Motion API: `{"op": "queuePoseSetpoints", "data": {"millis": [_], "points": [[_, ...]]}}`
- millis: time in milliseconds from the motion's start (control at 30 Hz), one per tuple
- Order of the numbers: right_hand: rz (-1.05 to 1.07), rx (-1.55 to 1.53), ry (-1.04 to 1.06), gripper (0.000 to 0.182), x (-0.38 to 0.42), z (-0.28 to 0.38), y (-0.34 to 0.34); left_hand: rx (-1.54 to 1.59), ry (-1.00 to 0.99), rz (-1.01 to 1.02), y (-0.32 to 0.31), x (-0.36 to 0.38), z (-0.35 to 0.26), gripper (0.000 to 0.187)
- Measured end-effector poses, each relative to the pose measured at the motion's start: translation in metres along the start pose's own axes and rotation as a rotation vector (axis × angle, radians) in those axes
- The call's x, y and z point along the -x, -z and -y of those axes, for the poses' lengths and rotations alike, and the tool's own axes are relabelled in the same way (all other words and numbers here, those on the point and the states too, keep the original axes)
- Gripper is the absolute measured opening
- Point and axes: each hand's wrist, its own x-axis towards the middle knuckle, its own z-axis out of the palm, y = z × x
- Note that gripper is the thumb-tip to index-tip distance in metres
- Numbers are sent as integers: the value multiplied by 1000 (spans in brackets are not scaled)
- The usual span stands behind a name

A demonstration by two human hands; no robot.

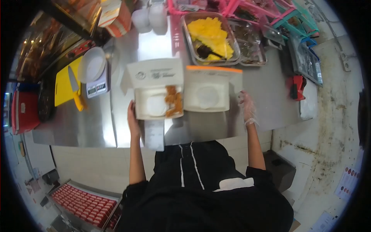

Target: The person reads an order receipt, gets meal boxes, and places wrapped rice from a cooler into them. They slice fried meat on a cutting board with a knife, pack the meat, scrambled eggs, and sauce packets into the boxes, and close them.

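Observation:
My left hand [132, 116] is at the left side of an open carton [143, 109], touching its edge. In this carton lie a white round of what looks like rice [157, 105] and brown fried pieces [173, 101]. A second open carton [190, 99] stands to its right with only a white round [208, 97] in it. My right hand [247, 106], in a clear plastic glove, is over the steel table right of the second carton, apart from it; its fingers are partly bent and blurred. A paper slip [154, 135] hangs over the table's front edge.
Behind the cartons is a tub [236, 52] of yellow food with a dark spoon. A knife [73, 79] lies on a yellow board [62, 87] at left, beside a scale [97, 88] bearing a white bowl [92, 63]. A red tape dispenser [297, 88] is at right.

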Motion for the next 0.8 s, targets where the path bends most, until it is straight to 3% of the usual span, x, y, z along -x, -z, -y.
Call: {"op": "queuePoseSetpoints", "data": {"millis": [67,133,200,267,333,400,433,467,500,567,700,767,800], "points": [[-116,-124,73,45,-30,15,23,-95,44,-101,5,9,7,57],[-253,-19,63,32,-82,39,40,52,110,-186,7,14,15,61],[-248,147,272,21,-130,65,52,37,135,-290,1,24,8,59],[-244,303,266,19,-158,107,41,-7,34,-379,-1,28,13,57],[-215,319,734,16,-178,119,16,-73,-56,-520,-16,29,-2,43],[225,285,858,16,-190,126,-15,-323,-248,-572,-35,25,-35,35],[282,503,983,17,-186,132,-31,-335,-246,-579,-47,21,-57,35],[335,724,1102,17,-180,138,-45,-477,-354,-531,-61,13,-83,32],[338,713,1101,17,-179,138,-58,-617,-463,-476,-75,3,-108,28],[493,967,892,29,-181,138,-78,-710,-694,-317,-99,-23,-150,23],[332,1034,928,39,-169,155,-88,-656,-554,47,-158,-90,-191,21],[534,1119,787,47,-157,174,-79,-636,-328,263,-181,-132,-188,26],[553,1130,790,47,-156,171,-81,-852,-269,341,-190,-154,-179,31]]}}
